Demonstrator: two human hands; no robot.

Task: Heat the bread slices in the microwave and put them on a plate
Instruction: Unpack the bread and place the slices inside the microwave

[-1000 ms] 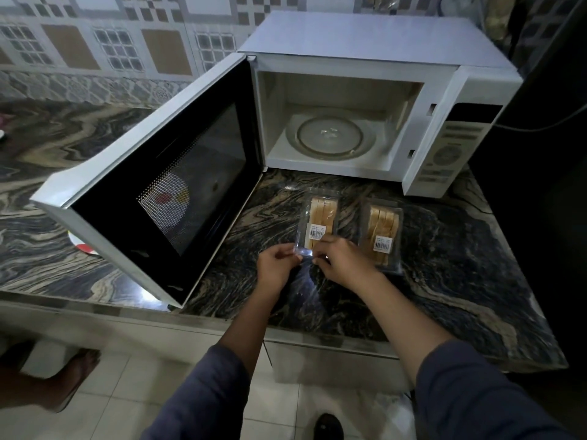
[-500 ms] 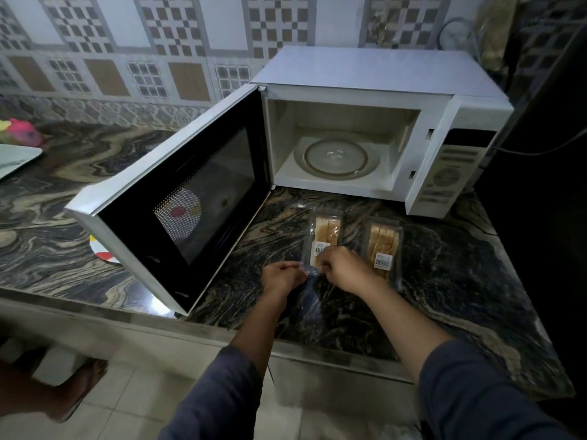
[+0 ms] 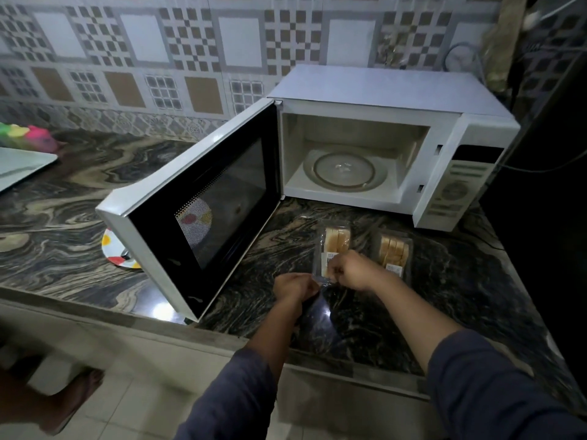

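The left hand [image 3: 295, 285] and the right hand [image 3: 351, 271] meet at the near end of the left bread packet [image 3: 332, 249], both closed in a pinch on its clear wrapper; the grip looks meant to pull the seal apart, so I judge the step in hand to be opening the pack, with no slice out yet.

Far left on the marbled counter [image 3: 79, 198] sits a pale tray [image 3: 22, 166] with bright toys [image 3: 28, 134] behind it; next comes a plate [image 3: 114, 252] with coloured spots, half hidden behind the microwave door [image 3: 203, 204] and probably kept there for the heated slices; the door stands swung wide, so the way in is free once the bread is loose.

The microwave [image 3: 381, 103] is open and its glass turntable [image 3: 344, 169] is bare; the packet being opened lies flat on the counter just in front of the cavity, a short lift away; a second bread packet [image 3: 395, 252] lies just beside it to the right, untouched, its wrapper closed as far as I can tell.

Each packet carries a white sticker, likely a price or barcode label; its print is too small to read; the control panel [image 3: 457, 185] shows buttons and a dial, but no brand or wording is legible.
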